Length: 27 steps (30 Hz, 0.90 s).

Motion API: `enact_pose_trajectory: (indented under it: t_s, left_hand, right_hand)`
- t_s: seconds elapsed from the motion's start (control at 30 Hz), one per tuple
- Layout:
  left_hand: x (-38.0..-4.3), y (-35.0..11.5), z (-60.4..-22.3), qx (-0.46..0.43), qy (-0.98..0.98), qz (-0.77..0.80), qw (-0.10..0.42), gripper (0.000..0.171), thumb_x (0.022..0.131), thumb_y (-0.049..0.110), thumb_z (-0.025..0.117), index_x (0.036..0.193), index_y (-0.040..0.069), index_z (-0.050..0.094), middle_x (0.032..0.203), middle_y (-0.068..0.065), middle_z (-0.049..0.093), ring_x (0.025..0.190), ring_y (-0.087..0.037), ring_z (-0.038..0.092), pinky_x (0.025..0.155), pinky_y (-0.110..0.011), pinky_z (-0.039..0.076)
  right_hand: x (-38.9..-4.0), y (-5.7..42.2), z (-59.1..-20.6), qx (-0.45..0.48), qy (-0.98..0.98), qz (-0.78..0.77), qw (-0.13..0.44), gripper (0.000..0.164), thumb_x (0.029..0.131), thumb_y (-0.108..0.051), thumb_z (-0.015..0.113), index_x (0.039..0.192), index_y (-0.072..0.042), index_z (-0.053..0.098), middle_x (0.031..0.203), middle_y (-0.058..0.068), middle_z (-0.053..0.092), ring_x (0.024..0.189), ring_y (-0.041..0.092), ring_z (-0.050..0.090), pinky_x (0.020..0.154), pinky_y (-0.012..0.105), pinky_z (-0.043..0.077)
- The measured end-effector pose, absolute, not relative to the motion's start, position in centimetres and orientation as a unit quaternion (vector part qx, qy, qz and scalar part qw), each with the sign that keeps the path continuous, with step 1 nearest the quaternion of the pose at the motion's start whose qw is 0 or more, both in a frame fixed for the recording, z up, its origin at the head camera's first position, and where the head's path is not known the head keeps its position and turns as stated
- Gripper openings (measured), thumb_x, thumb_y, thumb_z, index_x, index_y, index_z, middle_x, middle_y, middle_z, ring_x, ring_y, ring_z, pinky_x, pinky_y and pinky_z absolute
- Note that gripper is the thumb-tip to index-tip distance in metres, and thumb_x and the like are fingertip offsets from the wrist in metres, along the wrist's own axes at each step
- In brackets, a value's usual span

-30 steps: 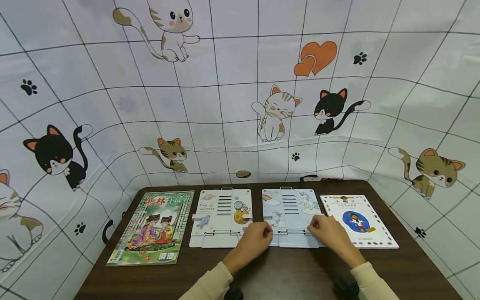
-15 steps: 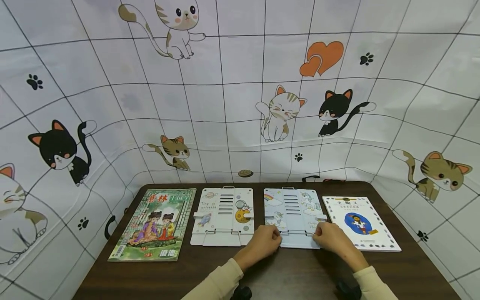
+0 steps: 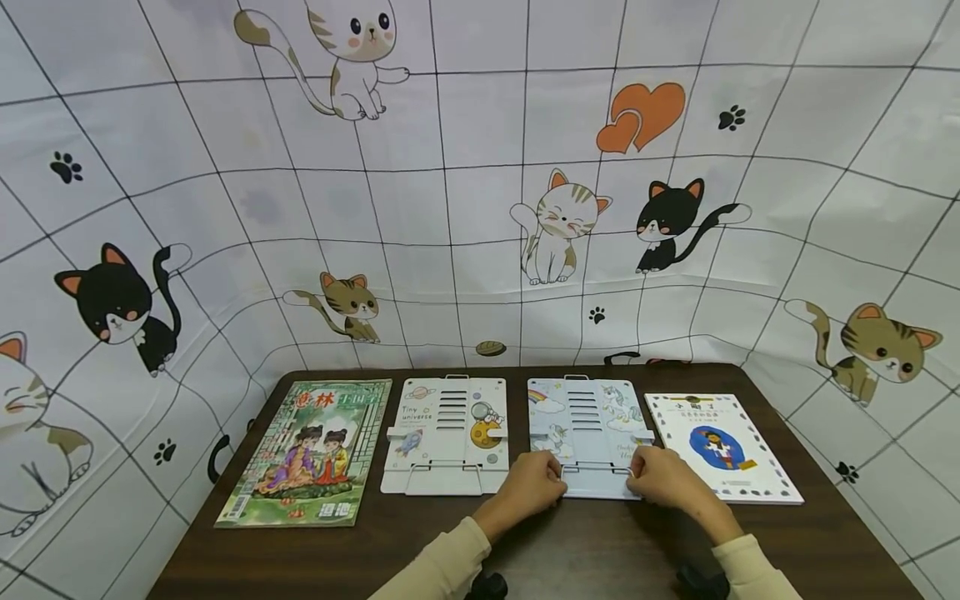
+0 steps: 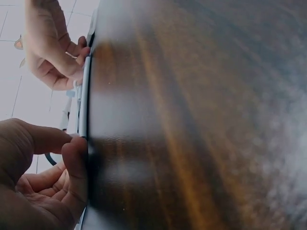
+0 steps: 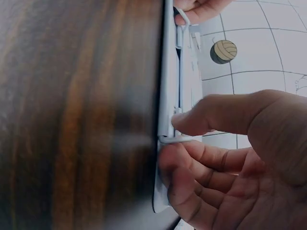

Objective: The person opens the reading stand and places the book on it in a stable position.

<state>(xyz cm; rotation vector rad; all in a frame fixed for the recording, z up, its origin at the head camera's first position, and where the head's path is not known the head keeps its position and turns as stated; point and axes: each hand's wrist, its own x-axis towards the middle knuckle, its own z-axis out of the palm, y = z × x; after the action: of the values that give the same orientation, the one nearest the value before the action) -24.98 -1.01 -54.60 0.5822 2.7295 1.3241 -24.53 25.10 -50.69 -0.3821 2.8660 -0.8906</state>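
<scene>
A white-and-blue book stand (image 3: 585, 417) printed with unicorns and a rainbow lies flat on the table, with slots down its middle and wire page holders along the bottom. My left hand (image 3: 528, 483) pinches its lower left corner; in the left wrist view, the thumb (image 4: 50, 139) and index finger meet at the stand's thin edge. At the lower right corner, my right hand (image 3: 670, 477) pinches the edge between thumb (image 5: 206, 115) and fingers, beside a white wire page holder (image 5: 178, 139). The corners are partly hidden by the fingers.
Left of the held stand lies a similar "Tiny universe" stand (image 3: 442, 425). A green magazine (image 3: 307, 454) is farther left, and a white book (image 3: 720, 450) with a blue circle lies to the right. A cat-print cloth (image 3: 450, 208) hangs behind the dark wooden table (image 3: 585, 550).
The left hand has shifted right, away from the "Tiny universe" stand, onto the unicorn stand's corner. The right hand has come slightly down toward the near edge. Over the last half second little has moved.
</scene>
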Motion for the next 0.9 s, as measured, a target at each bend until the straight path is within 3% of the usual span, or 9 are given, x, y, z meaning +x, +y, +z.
enact_pose_trajectory:
  t_s: [0.27, 0.47, 0.9]
  left_hand:
    - [-25.04, -1.03, -54.58, 0.189, 0.884, 0.427, 0.013, 0.006, 0.087, 0.002, 0.074, 0.090, 0.005, 0.069, 0.062, 0.005, 0.066, 0.051, 0.004, 0.053, 0.057, -0.016, 0.047]
    - [-25.31, -1.03, -55.01, 0.194, 0.878, 0.438, 0.006, 0.012, 0.086, -0.002, 0.073, 0.087, 0.008, 0.066, 0.064, 0.006, 0.064, 0.052, 0.005, 0.052, 0.057, -0.015, 0.045]
    - [-25.53, -0.95, -55.21, 0.205, 0.871, 0.446, 0.003, 0.020, 0.085, -0.003, 0.075, 0.085, 0.012, 0.060, 0.061, 0.008, 0.062, 0.046, 0.009, 0.050, 0.054, -0.013, 0.046]
  right_hand:
    - [-24.37, 24.93, -50.26, -0.119, 0.949, -0.288, 0.052, 0.015, 0.080, -0.004, 0.075, 0.083, -0.007, 0.061, 0.068, 0.000, 0.058, 0.059, 0.014, 0.053, 0.055, 0.027, 0.041]
    - [-24.52, 25.00, -50.52, -0.116, 0.944, -0.304, 0.059, 0.017, 0.083, -0.002, 0.075, 0.086, -0.008, 0.059, 0.069, 0.000, 0.058, 0.057, 0.014, 0.055, 0.052, 0.027, 0.044]
    - [-24.47, 25.67, -50.90, -0.166, 0.925, -0.339, 0.034, 0.025, 0.080, 0.002, 0.076, 0.084, -0.011, 0.055, 0.066, -0.005, 0.057, 0.054, 0.007, 0.055, 0.049, 0.023, 0.044]
